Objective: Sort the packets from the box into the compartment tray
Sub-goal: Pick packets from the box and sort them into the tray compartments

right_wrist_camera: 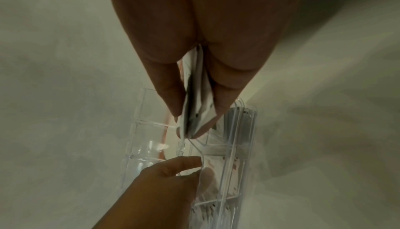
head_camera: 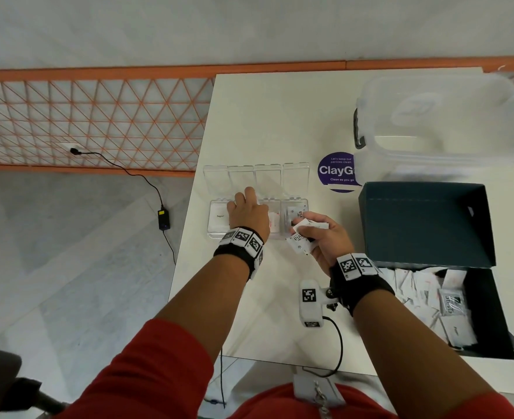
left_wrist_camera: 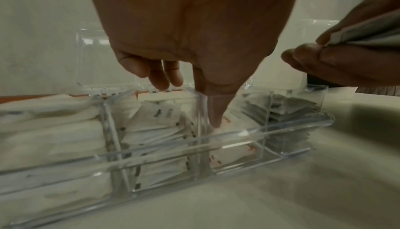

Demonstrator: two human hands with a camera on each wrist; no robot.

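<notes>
Pinched between thumb and fingers, a small stack of packets (head_camera: 302,234) sits in the right hand (head_camera: 325,237), which hovers just above the near right end of the compartment tray (head_camera: 216,235). Left hand (head_camera: 248,213): fingers extended downward and relaxed, holding nothing; its thumb (left_wrist_camera: 216,113) reaches into the third compartment and touches a packet with red markings there (contact visible in the left wrist view).

Tray layout, left to right:
- First compartment: white packets, the top one labelled "Sugar" (head_camera: 220,216).
- Second compartment: white packets with dark edge marks (left_wrist_camera: 160,121), largely covered by the left hand in the head view.
- Third compartment: red-printed packets (head_camera: 273,223).
- Fourth compartment: grey stevia packets (head_camera: 298,213).

All four clear lids (head_camera: 267,176) stand open, hinged back on the far side.

Right of the tray, the dark box (head_camera: 425,225) lies open on the white table (head_camera: 264,116), with many loose packets (head_camera: 425,294) in its near half. Behind it stands a clear plastic tub (head_camera: 443,116), partly covering a purple round sticker (head_camera: 335,170).
</notes>
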